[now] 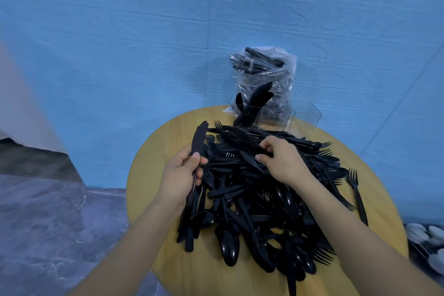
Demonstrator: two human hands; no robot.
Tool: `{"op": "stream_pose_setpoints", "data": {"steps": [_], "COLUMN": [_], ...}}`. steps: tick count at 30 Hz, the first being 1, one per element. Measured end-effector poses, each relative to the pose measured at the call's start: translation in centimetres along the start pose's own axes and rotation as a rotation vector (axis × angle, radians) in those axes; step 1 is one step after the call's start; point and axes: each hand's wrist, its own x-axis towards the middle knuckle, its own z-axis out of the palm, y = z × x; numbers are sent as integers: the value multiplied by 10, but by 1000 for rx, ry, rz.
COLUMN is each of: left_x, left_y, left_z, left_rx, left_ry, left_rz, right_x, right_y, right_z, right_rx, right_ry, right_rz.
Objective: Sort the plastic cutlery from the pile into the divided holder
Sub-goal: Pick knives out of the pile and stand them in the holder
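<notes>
Now both hands work at a heap of black plastic cutlery on a round yellow table.

Nearest, the pile of black plastic spoons, forks and knives [259,199] covers the round yellow table [149,190]. The left hand [179,175] grips a black plastic knife [198,144], blade up; the right hand [281,160] pinches a piece atop the pile. Beyond stands the clear divided holder [276,116], knives in its left compartment, then a clear plastic bag of cutlery [266,72] against the blue wall [144,31].
</notes>
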Motion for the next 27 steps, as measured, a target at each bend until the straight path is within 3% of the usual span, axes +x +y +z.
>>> {"op": "stream_pose_setpoints", "data": {"steps": [11, 18, 27], "left_x": [4, -6, -13], "left_y": [14, 16, 17], "left_z": [60, 101, 115], "left_rx": [76, 43, 55], "left_ry": [-62, -118, -153], "left_rz": [21, 13, 68], "right_x": [-23, -37, -46], "right_y": [0, -4, 5], "right_z": [-17, 1, 3], "right_rx": [918, 1194, 1125], "right_ry": [-56, -55, 17], "right_rz": [182, 250, 208]}}
